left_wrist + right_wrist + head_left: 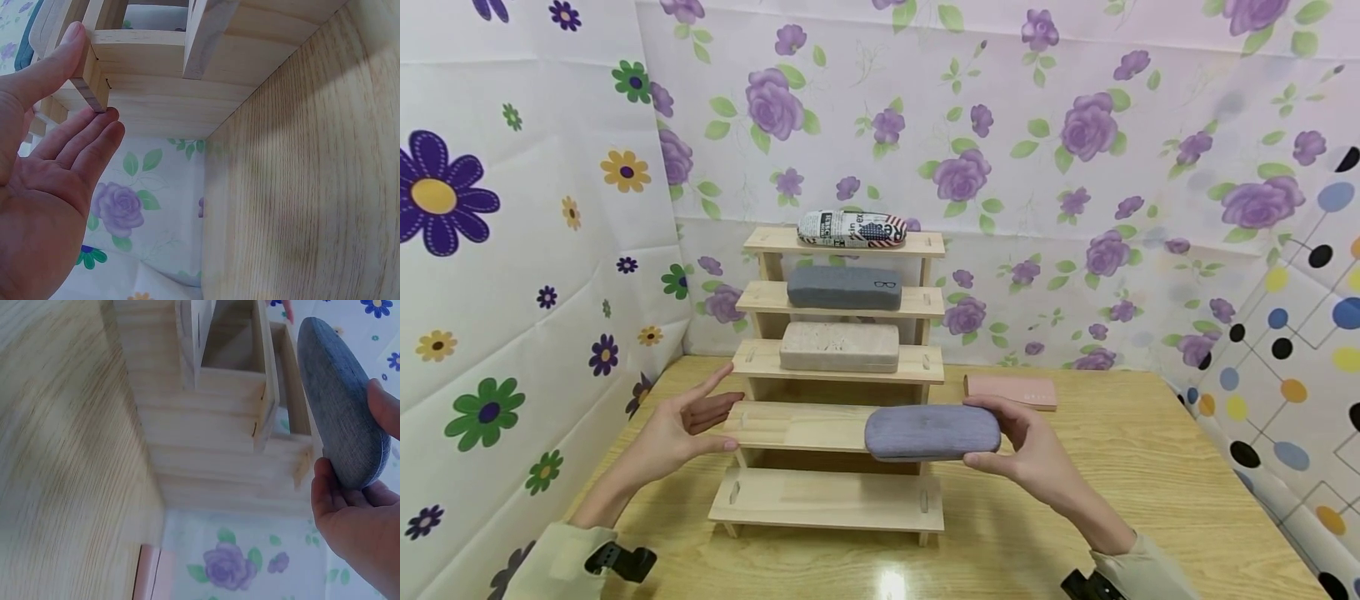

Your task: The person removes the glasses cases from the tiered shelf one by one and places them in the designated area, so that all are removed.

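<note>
Standing on a wood-grain table (1150, 475), a five-tier wooden rack (827, 500) appears partly filled. Three cases have been set out, one each on the top three tiers: a newsprint-patterned case (852, 230) at the top, a dark grey-blue case (842, 288) with a small glasses drawing below it, then a cream case (838, 347). A lavender-grey case (932, 432) is being held by the right hand (1033, 454), gripped between thumb and fingers, over the right end of the fourth tier and jutting past it; whether it touches the board cannot be told. By the left hand (673, 429), empty and with fingers nearly straight, the left end of that tier is touched. Probably still to be placed are this case and a pink case (1010, 392) lying on the table; the bottom tier is bare. All cases appear closed, their contents hidden.
</note>
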The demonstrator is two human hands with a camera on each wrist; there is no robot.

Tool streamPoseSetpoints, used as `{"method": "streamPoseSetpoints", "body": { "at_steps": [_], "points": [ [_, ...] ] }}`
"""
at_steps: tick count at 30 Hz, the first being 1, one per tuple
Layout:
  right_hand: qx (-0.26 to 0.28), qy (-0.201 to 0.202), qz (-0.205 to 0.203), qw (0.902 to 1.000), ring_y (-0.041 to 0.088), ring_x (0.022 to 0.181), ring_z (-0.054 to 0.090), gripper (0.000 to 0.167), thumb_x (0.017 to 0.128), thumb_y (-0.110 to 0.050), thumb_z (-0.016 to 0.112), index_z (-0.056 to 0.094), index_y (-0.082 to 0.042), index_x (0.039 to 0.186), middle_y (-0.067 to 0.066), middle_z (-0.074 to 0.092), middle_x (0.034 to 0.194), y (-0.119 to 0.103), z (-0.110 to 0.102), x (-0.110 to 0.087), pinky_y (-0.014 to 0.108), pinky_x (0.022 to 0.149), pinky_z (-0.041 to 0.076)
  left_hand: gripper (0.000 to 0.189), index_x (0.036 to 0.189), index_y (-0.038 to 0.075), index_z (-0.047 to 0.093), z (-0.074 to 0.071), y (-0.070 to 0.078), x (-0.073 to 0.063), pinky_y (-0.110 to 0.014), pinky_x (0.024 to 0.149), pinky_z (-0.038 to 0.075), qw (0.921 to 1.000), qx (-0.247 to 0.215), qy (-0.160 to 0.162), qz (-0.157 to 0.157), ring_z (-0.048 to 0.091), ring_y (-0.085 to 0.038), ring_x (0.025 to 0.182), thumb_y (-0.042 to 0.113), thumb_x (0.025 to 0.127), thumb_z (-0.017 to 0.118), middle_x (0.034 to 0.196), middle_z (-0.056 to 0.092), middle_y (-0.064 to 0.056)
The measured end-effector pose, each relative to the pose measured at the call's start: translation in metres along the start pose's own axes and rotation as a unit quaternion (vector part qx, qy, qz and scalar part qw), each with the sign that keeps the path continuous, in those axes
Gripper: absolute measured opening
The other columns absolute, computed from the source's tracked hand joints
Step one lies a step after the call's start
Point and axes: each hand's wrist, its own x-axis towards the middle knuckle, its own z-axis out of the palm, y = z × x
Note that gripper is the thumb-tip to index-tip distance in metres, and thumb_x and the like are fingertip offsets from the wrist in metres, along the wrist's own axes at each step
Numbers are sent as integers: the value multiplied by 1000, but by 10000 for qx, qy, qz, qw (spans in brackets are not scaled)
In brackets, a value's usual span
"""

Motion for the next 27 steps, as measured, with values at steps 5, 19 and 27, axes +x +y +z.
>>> {"method": "streamPoseSetpoints", "body": {
  "at_steps": [5, 19, 27],
  "points": [
    [-74, -20, -58, 10000, 20, 121, 63, 64, 87, -1, 87, 60, -5, 145, 18, 59, 143, 2, -13, -7, 24, 94, 56, 106, 169, 16, 25, 0, 0, 0, -30, 103, 55, 10000, 10, -4, 15, 58, -16, 133, -6, 85, 85, 147, 53, -32],
    [-172, 107, -104, 9997, 20, 113, 66, 62, 90, 6, 81, 57, 1, 147, 20, 62, 135, 1, -51, -26, 27, 87, 60, 106, 169, 16, 26, 0, 2, 0, -37, 104, 54, 9999, 83, 13, -71, 52, -38, 135, -3, 85, 86, 147, 53, -32],
    [-330, 227, 69, 9992, 14, 119, 64, 62, 93, 6, 78, 54, 0, 150, 12, 61, 142, 8, -78, -41, 24, 89, 59, 106, 169, 16, 26, 0, 0, 0, -35, 105, 53, 10000, 39, -1, -4, 54, -29, 137, -4, 85, 86, 148, 52, -33]
  ]
}}
